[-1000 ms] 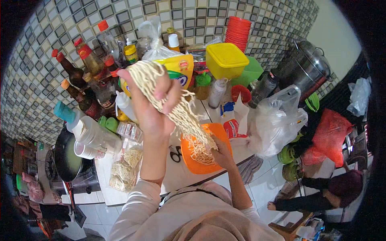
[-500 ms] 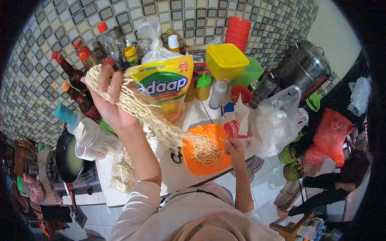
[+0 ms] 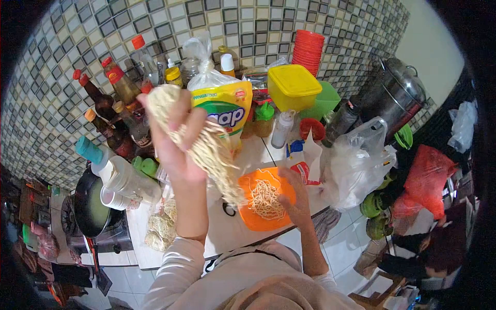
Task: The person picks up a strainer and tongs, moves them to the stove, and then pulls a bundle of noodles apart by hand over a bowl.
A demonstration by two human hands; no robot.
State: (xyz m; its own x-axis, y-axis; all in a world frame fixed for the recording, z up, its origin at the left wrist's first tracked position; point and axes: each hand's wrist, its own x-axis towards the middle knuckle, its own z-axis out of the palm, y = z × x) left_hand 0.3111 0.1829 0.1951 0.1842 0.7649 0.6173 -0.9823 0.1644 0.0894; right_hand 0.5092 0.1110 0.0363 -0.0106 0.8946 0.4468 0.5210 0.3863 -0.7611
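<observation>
A long bundle of pale noodles (image 3: 219,170) hangs from my left hand (image 3: 178,137), which is raised, slightly blurred, and closed around its upper part. The bundle's lower end comes down by the left side of an orange plate (image 3: 249,221). A loose heap of noodles (image 3: 266,200) lies on this plate. Over the plate's right side is my right hand (image 3: 296,202), its fingers apart and nothing held in it. Left of the plate, a clear bag of noodles (image 3: 160,227) rests on the counter, partly behind my left forearm. Scissors handles (image 3: 229,209) show beside the plate.
Behind stand sauce bottles (image 3: 95,95), a yellow Sedaap pouch (image 3: 232,106), a yellow-lidded tub (image 3: 294,81) and stacked red cups (image 3: 308,51). A wok (image 3: 90,206) of liquid sits on the stove at left. A white plastic bag (image 3: 351,165) lies right. A person (image 3: 449,237) is at far right.
My right hand has let go of the plate's edge and its fingers have spread. My left hand has shifted right with the noodle bundle, whose lower end now hangs more steeply.
</observation>
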